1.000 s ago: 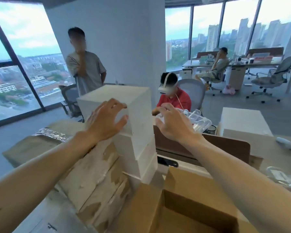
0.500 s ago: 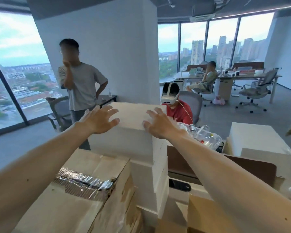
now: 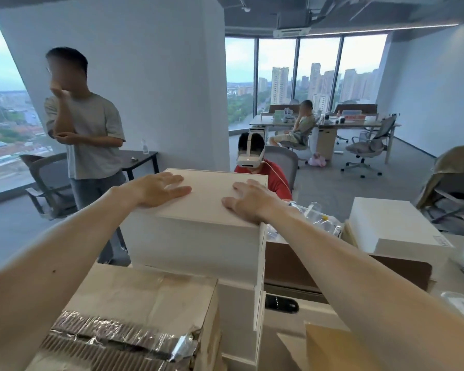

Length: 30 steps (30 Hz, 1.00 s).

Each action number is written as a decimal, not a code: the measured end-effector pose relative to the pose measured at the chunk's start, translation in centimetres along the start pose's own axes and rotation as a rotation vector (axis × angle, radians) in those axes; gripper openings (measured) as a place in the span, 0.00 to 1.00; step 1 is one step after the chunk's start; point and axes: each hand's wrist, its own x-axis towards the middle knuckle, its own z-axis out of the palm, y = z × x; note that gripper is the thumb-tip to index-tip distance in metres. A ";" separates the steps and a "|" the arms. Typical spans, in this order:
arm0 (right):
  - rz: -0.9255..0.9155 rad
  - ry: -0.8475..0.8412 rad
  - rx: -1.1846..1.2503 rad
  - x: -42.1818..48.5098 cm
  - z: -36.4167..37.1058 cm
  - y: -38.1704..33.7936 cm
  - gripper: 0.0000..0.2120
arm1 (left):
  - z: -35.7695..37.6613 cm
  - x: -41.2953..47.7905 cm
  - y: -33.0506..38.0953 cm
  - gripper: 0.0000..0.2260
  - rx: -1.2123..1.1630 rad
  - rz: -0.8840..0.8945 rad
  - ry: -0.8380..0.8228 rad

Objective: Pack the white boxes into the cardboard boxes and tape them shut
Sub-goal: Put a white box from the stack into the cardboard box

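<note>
1. In the head view, the left hand (image 3: 158,190) is lying palm down on the lid of the top white box (image 3: 198,245). Its fingers are straight and slightly spread, pointing right across the lid's left part and curling round nothing.
2. The right hand (image 3: 248,200) is resting flat on the same lid near its right edge. Its fingers are straight, and the wrist is crossing the box's near right corner.
3. The hands are sitting apart, with a bare strip of lid showing between them. Both forearms are reaching forward from the lower corners.
4. The top white box is sitting on a stack of white boxes (image 3: 239,303), its right side roughly flush with those beneath.
5. A taped cardboard box (image 3: 145,298) is standing just beside the stack on the left, its top lower than the lid.
6. On the right, a brown panel (image 3: 292,263) is running just beside the stack. Clear plastic packets (image 3: 322,220) and another white box (image 3: 391,226) are lying beyond it.
7. A cardboard flap (image 3: 332,349) is showing under the right forearm.
8. Open room is lying above the lid. A seated person (image 3: 252,159) is sitting just behind the box, and a standing person (image 3: 89,135) is well apart to the left.
</note>
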 end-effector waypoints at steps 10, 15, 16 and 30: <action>0.009 0.051 0.039 -0.5 0.1 -0.3 0.32 | -0.1 0.1 -0.5 0.50 -0.131 0.102 0.050; 0.033 0.134 0.056 -1.9 -0.7 0.3 0.30 | 0.4 -0.1 0.8 0.48 -0.163 0.112 0.104; 0.039 0.153 0.055 -2.4 -0.9 0.7 0.29 | 0.5 -0.1 1.3 0.49 -0.164 0.126 0.118; 0.081 0.436 0.086 -14.1 -7.8 13.9 0.32 | -0.3 -2.8 21.4 0.37 -0.056 0.281 0.380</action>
